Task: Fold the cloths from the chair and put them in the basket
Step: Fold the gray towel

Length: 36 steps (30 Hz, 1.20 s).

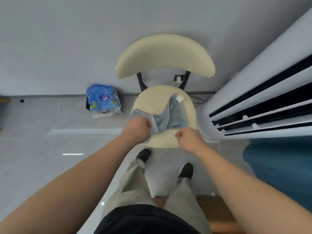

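Note:
A cream chair [162, 141] with a curved backrest stands in front of me. On its round seat lies a light blue cloth [175, 114], crumpled, with a white label at its far corner. My left hand [136, 130] grips the cloth's left part, with fabric showing on both sides of the fist. My right hand [190, 139] hovers over the seat's front right edge with its fingers curled, just below the cloth's near edge; whether it pinches the cloth I cannot tell. No basket is in view.
A tall white air-conditioner unit [253, 102] with dark louvres stands close on the right of the chair. A blue pack of water bottles [103, 100] sits on the floor by the wall to the left. My feet in black shoes [185, 170] are just before the chair.

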Each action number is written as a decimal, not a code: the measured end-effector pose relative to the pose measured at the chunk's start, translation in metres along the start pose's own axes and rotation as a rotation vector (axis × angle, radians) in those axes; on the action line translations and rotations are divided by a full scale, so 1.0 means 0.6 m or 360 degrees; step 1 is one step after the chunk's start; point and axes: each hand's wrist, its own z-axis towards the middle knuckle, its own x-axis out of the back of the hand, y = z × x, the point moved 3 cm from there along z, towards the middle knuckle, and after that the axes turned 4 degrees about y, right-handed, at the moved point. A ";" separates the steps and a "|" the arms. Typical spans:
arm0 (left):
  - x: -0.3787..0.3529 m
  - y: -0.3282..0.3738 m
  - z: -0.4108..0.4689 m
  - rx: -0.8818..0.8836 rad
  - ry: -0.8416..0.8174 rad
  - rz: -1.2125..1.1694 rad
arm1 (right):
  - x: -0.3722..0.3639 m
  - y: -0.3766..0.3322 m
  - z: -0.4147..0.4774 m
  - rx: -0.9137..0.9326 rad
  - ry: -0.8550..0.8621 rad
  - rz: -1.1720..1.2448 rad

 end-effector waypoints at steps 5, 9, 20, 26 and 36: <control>-0.084 0.009 -0.040 0.0076 -0.0042 0.0132 | -0.012 0.040 0.006 0.0065 -0.0030 -0.0045; -0.167 0.006 -0.005 0.0082 -0.0054 0.0302 | -0.071 0.080 0.049 0.0089 -0.0025 -0.0025; -0.350 -0.036 0.185 -0.0482 0.0600 0.1086 | -0.232 0.199 0.207 0.0455 0.0297 -0.0038; -0.344 -0.025 0.155 -0.0469 0.0923 0.1108 | -0.237 0.263 0.182 0.0689 0.0513 0.0043; -0.194 0.029 -0.020 -0.0524 0.1715 0.0476 | -0.153 0.253 0.067 0.0827 0.0699 0.0069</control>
